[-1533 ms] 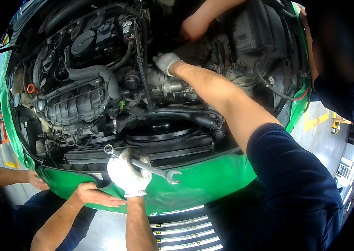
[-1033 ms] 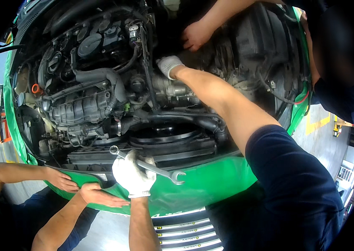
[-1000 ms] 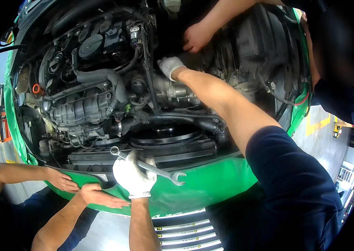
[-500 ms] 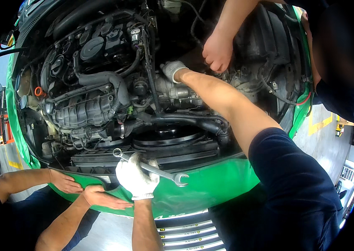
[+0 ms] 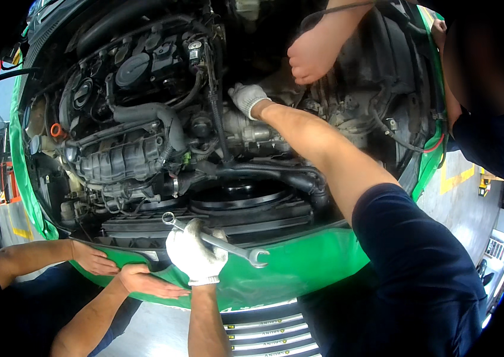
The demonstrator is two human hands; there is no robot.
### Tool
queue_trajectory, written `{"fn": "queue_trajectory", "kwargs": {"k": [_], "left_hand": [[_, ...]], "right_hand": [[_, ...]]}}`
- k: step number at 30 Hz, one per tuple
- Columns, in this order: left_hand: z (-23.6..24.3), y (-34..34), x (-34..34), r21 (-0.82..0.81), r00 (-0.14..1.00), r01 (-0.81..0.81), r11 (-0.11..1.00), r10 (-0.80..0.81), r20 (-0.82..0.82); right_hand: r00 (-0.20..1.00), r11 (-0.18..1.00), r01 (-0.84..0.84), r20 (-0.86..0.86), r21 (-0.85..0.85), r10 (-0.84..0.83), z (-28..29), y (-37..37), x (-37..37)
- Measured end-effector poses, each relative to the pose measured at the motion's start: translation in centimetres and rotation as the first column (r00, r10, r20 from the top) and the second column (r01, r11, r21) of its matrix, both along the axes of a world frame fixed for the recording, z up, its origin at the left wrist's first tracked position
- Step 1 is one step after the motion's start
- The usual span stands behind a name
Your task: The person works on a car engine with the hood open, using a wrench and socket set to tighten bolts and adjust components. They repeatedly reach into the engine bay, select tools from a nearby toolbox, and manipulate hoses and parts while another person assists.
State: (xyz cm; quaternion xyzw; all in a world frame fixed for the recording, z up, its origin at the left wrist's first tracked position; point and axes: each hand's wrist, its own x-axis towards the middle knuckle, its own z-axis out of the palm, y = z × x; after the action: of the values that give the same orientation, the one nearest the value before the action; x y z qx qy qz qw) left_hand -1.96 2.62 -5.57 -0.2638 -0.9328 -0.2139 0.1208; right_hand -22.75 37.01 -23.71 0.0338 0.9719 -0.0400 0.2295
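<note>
At the car's front edge, my left hand (image 5: 197,253), in a white knit glove, is closed around a silver combination wrench (image 5: 227,245). The ring end sticks out at the upper left, the open jaw at the right. My right hand (image 5: 249,100), gloved too, reaches deep into the engine bay (image 5: 240,172). Its fingers are curled beside the grey metal housing (image 5: 258,132); whatever is in them is hidden. A co-worker's bare hand (image 5: 314,56) hangs just beyond, to the right.
The black-covered engine (image 5: 133,71) fills the left of the bay. A round fan (image 5: 240,195) lies behind the front edge. Green protective cover (image 5: 299,256) drapes the bumper. Another person's two hands (image 5: 150,284) rest on it at the left. One more person stands at the right fender.
The co-worker's bare hand at the top has lifted slightly away from the engine parts. A dark hose or cable now crosses that wrist. My hands have barely moved.
</note>
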Motion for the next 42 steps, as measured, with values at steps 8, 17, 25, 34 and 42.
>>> {"fn": "queue_trajectory", "kwargs": {"k": [8, 17, 25, 34, 42], "left_hand": [[0.1, -0.2, 0.2, -0.018, 0.995, -0.021, 1.0, 0.022, 0.097], [-0.3, 0.0, 0.2, -0.003, 0.999, -0.014, 1.0, 0.014, 0.044], [-0.4, 0.3, -0.2, 0.021, 0.999, 0.039, 0.999, -0.039, -0.023], [-0.2, 0.1, 0.1, 0.009, 1.0, 0.016, 1.0, -0.017, 0.017], [-0.4, -0.2, 0.3, 0.017, 1.0, -0.001, 1.0, 0.001, -0.002]], "right_hand": [[0.997, 1.0, 0.0, -0.079, -0.016, -0.001, 0.0, 0.7, 0.8], [0.995, 0.999, 0.032, -0.092, 0.021, -0.03, -0.2, 0.0, 1.6], [1.0, 0.998, 0.004, 0.023, -0.063, -0.003, -0.8, 1.7, 0.2], [0.997, 0.997, -0.079, -0.025, 0.005, 0.079, 0.5, 2.0, 0.2], [0.986, 0.982, -0.16, -0.028, 0.097, 0.164, 0.6, 1.6, 0.5]]}}
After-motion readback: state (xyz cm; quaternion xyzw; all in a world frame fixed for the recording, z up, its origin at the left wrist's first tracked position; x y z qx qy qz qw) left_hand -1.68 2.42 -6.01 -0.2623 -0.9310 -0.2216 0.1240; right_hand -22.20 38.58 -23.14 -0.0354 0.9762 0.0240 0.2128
